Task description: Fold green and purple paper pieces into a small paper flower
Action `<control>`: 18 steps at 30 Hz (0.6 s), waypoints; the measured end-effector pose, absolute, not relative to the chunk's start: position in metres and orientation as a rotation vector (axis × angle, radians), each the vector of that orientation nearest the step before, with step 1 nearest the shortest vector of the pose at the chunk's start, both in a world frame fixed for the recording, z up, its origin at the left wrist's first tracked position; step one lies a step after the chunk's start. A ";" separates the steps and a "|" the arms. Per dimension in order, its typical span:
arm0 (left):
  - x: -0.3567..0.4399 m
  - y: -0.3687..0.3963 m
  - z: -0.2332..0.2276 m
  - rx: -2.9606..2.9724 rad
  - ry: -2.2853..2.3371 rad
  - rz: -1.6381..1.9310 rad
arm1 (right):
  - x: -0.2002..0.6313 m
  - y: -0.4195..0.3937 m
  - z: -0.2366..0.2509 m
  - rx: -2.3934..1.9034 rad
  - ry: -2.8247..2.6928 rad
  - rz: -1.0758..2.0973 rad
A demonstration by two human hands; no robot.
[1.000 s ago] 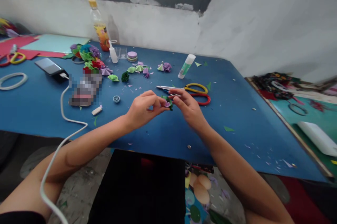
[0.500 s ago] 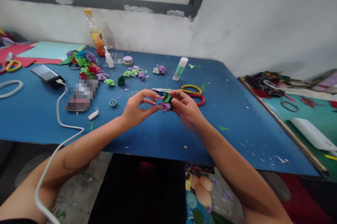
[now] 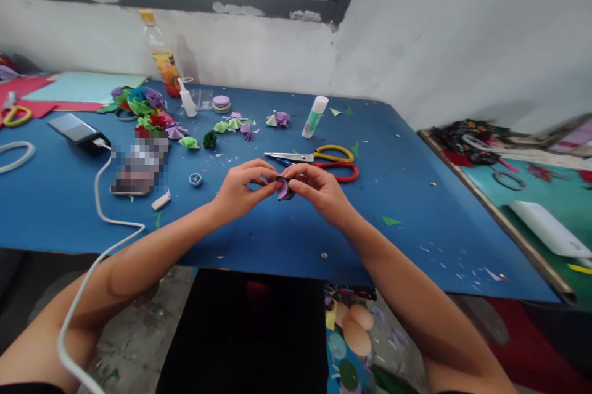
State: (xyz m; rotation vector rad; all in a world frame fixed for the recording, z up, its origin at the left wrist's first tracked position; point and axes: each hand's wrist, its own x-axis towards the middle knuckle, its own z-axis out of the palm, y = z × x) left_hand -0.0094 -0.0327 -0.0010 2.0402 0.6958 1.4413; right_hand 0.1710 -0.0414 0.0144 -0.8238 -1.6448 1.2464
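Observation:
Over the middle of the blue table (image 3: 416,197), my left hand (image 3: 243,187) and my right hand (image 3: 317,187) meet fingertip to fingertip on a small folded paper piece (image 3: 283,188), purple with dark green. Both hands pinch it just above the tabletop. Right behind the hands lie two pairs of scissors, one with yellow handles (image 3: 330,153) and one with red handles (image 3: 342,172). Most of the paper piece is hidden by my fingers.
A glue stick (image 3: 314,116) stands behind the scissors. Folded paper fans (image 3: 234,126), a pile of paper flowers (image 3: 143,107), a small glue bottle (image 3: 186,100), a drink bottle (image 3: 160,55) and a phone on a white cable (image 3: 76,129) lie at left. A second table (image 3: 531,197) is at right.
My left fingers were spread apart half a second ago; now they have closed onto the paper piece together with my right hand. The view has shifted slightly.

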 end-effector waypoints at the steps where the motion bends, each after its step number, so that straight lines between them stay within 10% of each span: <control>1: -0.009 -0.033 -0.001 2.054 0.706 1.445 | 0.171 -0.042 0.015 -0.842 -1.700 1.148; 7: -0.008 -0.033 -0.004 2.155 0.719 1.483 | 0.171 -0.047 0.020 -0.922 -2.010 0.460; 18: -0.008 -0.030 -0.008 2.285 0.775 1.405 | 0.172 -0.045 0.015 -0.927 -2.132 0.179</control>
